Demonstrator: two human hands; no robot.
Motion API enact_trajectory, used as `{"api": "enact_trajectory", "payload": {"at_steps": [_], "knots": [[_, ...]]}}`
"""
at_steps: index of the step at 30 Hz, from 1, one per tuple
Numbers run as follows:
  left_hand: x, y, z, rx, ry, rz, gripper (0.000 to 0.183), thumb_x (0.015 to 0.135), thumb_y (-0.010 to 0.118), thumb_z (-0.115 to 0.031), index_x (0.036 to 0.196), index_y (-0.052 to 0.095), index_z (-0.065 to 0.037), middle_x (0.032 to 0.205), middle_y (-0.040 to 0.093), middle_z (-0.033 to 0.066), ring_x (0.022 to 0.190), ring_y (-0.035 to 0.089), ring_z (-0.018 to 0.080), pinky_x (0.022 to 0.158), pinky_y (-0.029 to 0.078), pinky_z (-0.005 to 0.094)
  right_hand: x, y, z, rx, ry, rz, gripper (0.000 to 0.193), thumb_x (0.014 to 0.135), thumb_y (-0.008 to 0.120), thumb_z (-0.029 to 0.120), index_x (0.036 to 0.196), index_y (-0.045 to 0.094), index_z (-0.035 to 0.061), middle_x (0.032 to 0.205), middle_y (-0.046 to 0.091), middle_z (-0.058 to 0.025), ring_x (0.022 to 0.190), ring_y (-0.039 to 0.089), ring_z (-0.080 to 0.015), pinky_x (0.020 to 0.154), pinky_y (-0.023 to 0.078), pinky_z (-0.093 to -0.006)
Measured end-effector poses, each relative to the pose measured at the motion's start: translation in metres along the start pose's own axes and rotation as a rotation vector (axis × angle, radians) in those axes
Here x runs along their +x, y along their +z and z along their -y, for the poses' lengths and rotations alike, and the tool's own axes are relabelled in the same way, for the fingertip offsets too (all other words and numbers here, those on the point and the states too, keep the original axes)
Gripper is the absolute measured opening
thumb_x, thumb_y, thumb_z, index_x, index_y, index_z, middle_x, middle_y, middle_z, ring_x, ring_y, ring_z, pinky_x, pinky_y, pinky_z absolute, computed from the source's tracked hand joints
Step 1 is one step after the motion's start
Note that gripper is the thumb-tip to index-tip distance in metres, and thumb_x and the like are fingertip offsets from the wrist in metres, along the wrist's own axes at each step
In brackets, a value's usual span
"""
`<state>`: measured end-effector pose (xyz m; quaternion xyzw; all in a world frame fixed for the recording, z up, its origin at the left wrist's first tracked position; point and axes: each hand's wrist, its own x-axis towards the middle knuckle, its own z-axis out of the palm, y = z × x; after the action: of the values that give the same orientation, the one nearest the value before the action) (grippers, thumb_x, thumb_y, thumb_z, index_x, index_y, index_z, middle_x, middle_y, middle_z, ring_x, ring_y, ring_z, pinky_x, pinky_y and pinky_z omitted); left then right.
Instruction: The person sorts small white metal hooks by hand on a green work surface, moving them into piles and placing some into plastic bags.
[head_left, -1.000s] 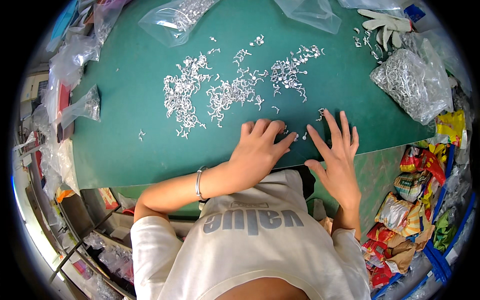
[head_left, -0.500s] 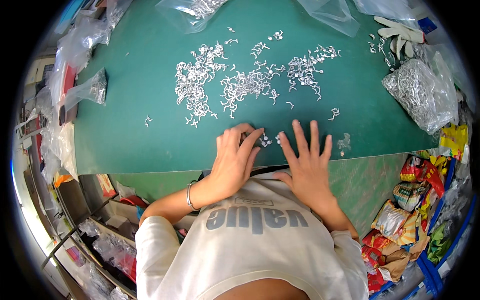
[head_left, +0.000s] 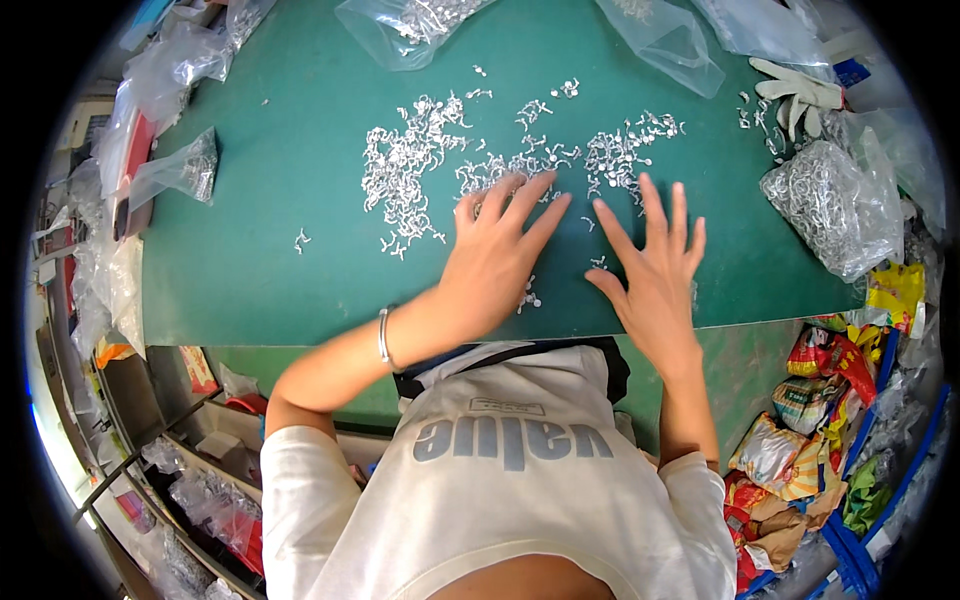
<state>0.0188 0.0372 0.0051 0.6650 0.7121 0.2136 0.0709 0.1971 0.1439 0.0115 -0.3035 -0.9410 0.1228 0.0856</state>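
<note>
Small silvery metal pieces lie in loose heaps on the green tabletop (head_left: 260, 200). My left hand (head_left: 500, 245), a bangle on its wrist, is spread over the near side of the middle heap (head_left: 520, 165) and covers part of it. The left heap (head_left: 405, 165) lies beyond that hand's other side. My right hand (head_left: 655, 260) is spread flat, its fingertips just short of the right heap (head_left: 615, 155). By its thumb lies a small metal piece (head_left: 598, 263). A few more pieces (head_left: 531, 298) show beneath my left palm. Neither hand visibly grips anything.
A clear bag packed with metal parts (head_left: 835, 205) stands at the right, below a white work glove (head_left: 798, 92). Another open bag of pieces (head_left: 415, 30) lies at the far edge. A small filled bag (head_left: 190, 170) is at the left. Colourful packets (head_left: 785, 450) sit lower right.
Both hands have moved forward, away from my body, toward the heaps. My left hand has gone from a near-pinch by a few pieces to spread fingers over the middle heap.
</note>
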Motion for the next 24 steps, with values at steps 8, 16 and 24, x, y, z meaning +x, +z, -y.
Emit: {"api": "enact_trajectory", "payload": {"at_steps": [8, 16, 24], "knots": [[0.050, 0.023, 0.008, 0.115, 0.137, -0.010, 0.052, 0.083, 0.069, -0.030, 0.133, 0.056, -0.018, 0.152, 0.033, 0.0052, 0.136, 0.031, 0.0410, 0.100, 0.030, 0.0703, -0.001, 0.003, -0.031, -0.142, 0.213, -0.151, 0.052, 0.087, 0.067, 0.028, 0.137, 0.054, 0.0187, 0.153, 0.028, -0.0174, 0.142, 0.020, -0.0447, 0.107, 0.017, -0.0668], [0.034, 0.012, -0.004, 0.040, 0.129, 0.092, 0.051, 0.081, 0.071, -0.033, 0.126, 0.061, -0.012, 0.153, 0.032, 0.0087, 0.138, 0.028, 0.0432, 0.103, 0.026, 0.0703, 0.004, -0.002, -0.030, -0.093, 0.154, -0.079, 0.048, 0.086, 0.068, 0.028, 0.133, 0.058, 0.0199, 0.152, 0.030, -0.0163, 0.142, 0.022, -0.0438, 0.108, 0.018, -0.0645], [0.030, 0.012, -0.013, 0.048, 0.115, 0.148, 0.053, 0.081, 0.070, -0.033, 0.127, 0.060, -0.009, 0.153, 0.029, 0.0126, 0.139, 0.024, 0.0441, 0.103, 0.024, 0.0703, 0.007, -0.003, -0.029, -0.056, 0.195, -0.100, 0.045, 0.086, 0.068, 0.027, 0.130, 0.061, 0.0170, 0.151, 0.031, -0.0152, 0.141, 0.022, -0.0430, 0.108, 0.017, -0.0642]]}}
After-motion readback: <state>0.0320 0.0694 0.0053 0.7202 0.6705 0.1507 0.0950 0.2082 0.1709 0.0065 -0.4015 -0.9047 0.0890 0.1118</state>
